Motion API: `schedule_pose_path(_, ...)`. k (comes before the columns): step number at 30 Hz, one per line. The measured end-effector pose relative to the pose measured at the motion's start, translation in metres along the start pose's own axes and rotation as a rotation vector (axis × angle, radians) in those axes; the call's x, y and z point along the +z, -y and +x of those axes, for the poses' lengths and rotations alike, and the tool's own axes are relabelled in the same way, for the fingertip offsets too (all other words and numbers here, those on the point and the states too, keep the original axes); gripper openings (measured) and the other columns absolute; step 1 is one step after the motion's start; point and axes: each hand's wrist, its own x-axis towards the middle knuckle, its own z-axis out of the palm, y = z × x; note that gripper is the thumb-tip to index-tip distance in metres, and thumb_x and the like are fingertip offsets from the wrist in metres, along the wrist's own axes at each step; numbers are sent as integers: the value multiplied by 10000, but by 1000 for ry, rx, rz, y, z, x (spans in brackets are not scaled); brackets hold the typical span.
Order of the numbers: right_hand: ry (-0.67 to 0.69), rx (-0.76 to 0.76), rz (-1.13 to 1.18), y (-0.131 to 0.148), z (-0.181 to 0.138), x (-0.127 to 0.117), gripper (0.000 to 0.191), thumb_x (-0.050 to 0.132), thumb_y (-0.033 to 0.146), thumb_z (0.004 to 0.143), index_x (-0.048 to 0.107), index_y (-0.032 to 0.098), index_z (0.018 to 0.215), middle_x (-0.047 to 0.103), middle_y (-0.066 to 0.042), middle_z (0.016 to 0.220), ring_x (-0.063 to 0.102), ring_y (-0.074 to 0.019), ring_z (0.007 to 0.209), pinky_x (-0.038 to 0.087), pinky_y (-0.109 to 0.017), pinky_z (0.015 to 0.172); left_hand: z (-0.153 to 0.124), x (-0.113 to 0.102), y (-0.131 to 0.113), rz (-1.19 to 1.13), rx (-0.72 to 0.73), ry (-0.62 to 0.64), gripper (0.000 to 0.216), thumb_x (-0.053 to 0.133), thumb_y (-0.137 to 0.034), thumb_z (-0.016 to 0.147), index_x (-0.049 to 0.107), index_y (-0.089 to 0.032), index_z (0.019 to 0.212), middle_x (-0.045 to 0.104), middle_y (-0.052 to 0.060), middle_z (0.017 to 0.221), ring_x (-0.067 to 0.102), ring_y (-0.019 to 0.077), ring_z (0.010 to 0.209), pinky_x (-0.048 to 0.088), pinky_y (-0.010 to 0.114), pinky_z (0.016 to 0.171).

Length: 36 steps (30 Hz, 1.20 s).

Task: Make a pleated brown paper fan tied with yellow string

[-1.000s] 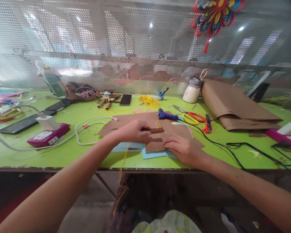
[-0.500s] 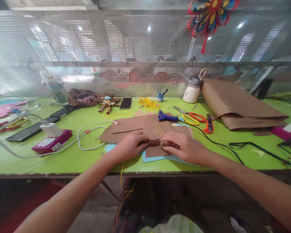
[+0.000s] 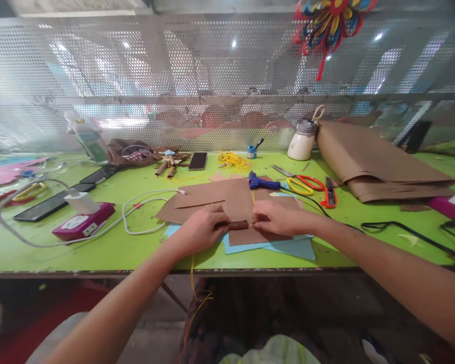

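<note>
My left hand point(image 3: 200, 228) is closed round the left end of a small brown paper roll point(image 3: 238, 225), held low over brown paper sheets point(image 3: 216, 197) at the near edge of the green table point(image 3: 109, 247). My right hand point(image 3: 276, 217) pinches a thin yellow string point(image 3: 253, 198) at the roll's right end. The string also trails from under my left hand over the table edge point(image 3: 192, 273). Light blue paper point(image 3: 288, 247) lies beneath the brown sheets.
A blue glue gun point(image 3: 261, 183), scissors point(image 3: 299, 183) and a red-handled cutter point(image 3: 329, 194) lie behind my hands. Big brown sheets point(image 3: 379, 167) and a white jar point(image 3: 302, 140) are at back right. A pink box with charger point(image 3: 82, 222), white cable point(image 3: 140, 212) and phones point(image 3: 53, 202) sit left.
My left hand brought the roll down and nearer to me. My right hand came off the flat paper, moved to the roll's right end and now pinches the yellow string.
</note>
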Motion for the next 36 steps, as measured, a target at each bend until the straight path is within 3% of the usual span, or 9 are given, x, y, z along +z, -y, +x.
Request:
schedule_pose_path(5,141,108,152,0,-3,-6,127,520,266,788,618,185,781,608,14,595,480,-100,511,282,-211,467,-1,-3,-1,19,-28,49,244,456,-252,865,668,-174,955,621,69,862,565,168,805,406,248,716)
schedule_pose_path(8,189,97,264,-4,-1,-1,199,537,325,786,641,176,867,638,7,634,518,-110,546,317,-208,474,-3,-5,1,23,-49,60,242,462,-262,861,656,-192,987,634,62,866,573,169,799,403,247,714)
schedule_pose_path(11,133,68,165,-8,-3,0,212,580,341,765,674,216,909,679,-5,736,573,-130,628,347,-213,514,-5,-6,3,26,-61,51,254,459,-261,862,643,-217,1031,632,58,897,576,162,790,399,240,706)
schedule_pose_path(14,53,53,-51,-11,-9,-3,129,598,304,761,703,245,808,690,-16,751,608,-155,697,367,-229,564,-6,-8,3,44,-60,51,258,449,-253,865,652,-220,1021,617,58,882,572,153,760,393,231,677)
schedule_pose_path(21,-77,99,-481,-11,-28,-13,219,578,342,795,667,154,725,667,-124,748,615,-244,690,402,-320,591,-7,-9,-4,5,-49,22,246,467,-277,860,675,-201,967,593,67,865,557,154,774,409,237,702)
schedule_pose_path(25,-220,31,-454,-1,-29,-13,201,592,349,794,651,157,778,652,-119,782,584,-266,817,421,-365,700,-4,-5,-5,-1,-12,-18,267,449,-318,880,676,-185,920,581,73,876,549,160,802,405,247,712)
schedule_pose_path(28,-252,-31,-325,2,-22,-15,195,551,332,825,662,173,843,663,-91,866,570,-243,883,422,-349,749,-2,-3,-4,16,-18,-6,270,449,-328,883,665,-166,867,579,72,858,543,152,768,392,241,670)
schedule_pose_path(31,-267,30,-162,-15,-11,-22,216,517,324,839,681,186,869,677,-65,896,586,-203,851,423,-301,727,-1,-2,-1,16,-37,14,250,453,-315,883,652,-167,849,587,58,814,540,146,739,382,236,649)
schedule_pose_path(36,-325,306,-79,-73,8,-37,300,467,338,833,706,157,837,700,-65,820,598,-179,733,401,-266,652,-3,-2,2,-5,-45,26,233,452,-308,884,643,-175,883,590,54,823,546,147,748,386,237,661)
